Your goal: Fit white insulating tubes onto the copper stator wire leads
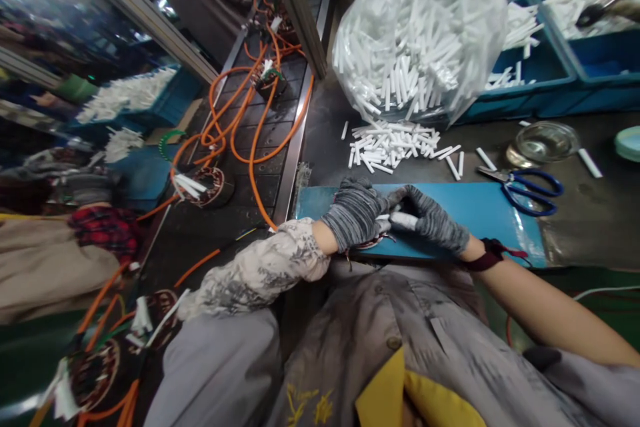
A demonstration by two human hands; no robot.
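Observation:
My left hand (354,213), in a striped grey glove, bends over a small wound coil part, probably a motor stator (373,241). Only its lower edge with dark red and white wires shows below the palm. My right hand (433,219), gloved the same way, meets it fingertip to fingertip. A short white tube (383,217) shows between the pinched fingers; the glove hides most of it. Both hands work over a blue mat (470,213). Just beyond them lies a loose pile of white tubes (393,145).
Blue-handled scissors (533,190) and a glass bowl (546,141) are at the right. A clear bag of tubes (420,33) stands behind the pile, beside blue bins (550,90). Left runs a conveyor (240,147) with stators and orange cables (253,140). Another person's gloved hand (87,188) is far left.

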